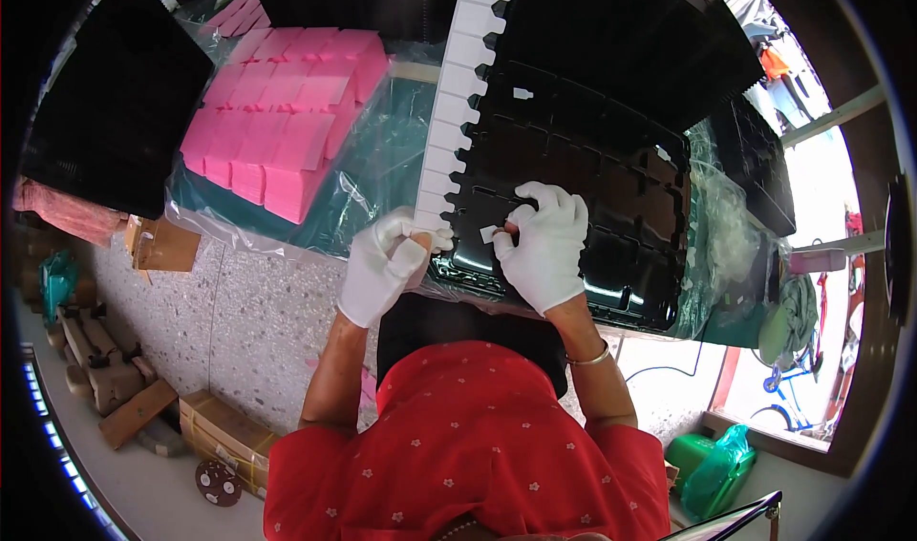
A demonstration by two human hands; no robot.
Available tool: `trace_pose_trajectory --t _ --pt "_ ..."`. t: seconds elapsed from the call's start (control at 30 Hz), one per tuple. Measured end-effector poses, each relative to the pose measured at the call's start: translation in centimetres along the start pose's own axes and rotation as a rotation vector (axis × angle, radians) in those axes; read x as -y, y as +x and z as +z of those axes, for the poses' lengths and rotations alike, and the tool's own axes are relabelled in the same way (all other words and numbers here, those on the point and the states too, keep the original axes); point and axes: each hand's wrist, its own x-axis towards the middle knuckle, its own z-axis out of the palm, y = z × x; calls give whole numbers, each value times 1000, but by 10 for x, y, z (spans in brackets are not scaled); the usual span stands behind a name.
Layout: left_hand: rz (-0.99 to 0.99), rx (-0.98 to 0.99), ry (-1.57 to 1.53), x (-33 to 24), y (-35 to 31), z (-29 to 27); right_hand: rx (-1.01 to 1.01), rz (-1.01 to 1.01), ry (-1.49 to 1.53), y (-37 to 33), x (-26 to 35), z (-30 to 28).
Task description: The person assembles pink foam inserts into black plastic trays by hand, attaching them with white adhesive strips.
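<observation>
In front of me is a glossy black plastic tray (611,221) with moulded compartments. A long white strip (451,116), divided into rectangles, runs along its left edge. My left hand (377,269), in a white glove with bare fingertips, is pinched closed at the strip's near end; what lies between its fingers is hidden. Over the tray's near left part, my gloved right hand (549,250) has thumb and forefinger together at a small white piece (489,233). Other small white patches show on the tray, one toward the far left (522,93) and one at the right edge.
Stacked pink blocks (277,111) stand on the plastic-covered green table (401,126) at left. Black trays (115,102) rise at the far left, with a tall black stack (621,35) behind my tray. Clear plastic wrap (721,226) bunches at right. Cardboard boxes (224,431) lie on the floor.
</observation>
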Motion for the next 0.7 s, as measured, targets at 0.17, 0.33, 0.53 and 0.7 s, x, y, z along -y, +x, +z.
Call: trace_pose_trajectory --t 0.17,0.33,0.53,0.7 --pt "22 -14 29 3 0 4 -131 -11 89 -11 -2 -1" --pt "-80 -48 15 2 3 12 170 -183 -61 -25 17 -13" --pt "-186 -27 -141 1 17 45 -35 -30 469 -30 -7 -16" --pt "-65 18 64 -1 20 75 -209 196 780 -33 -1 -38"
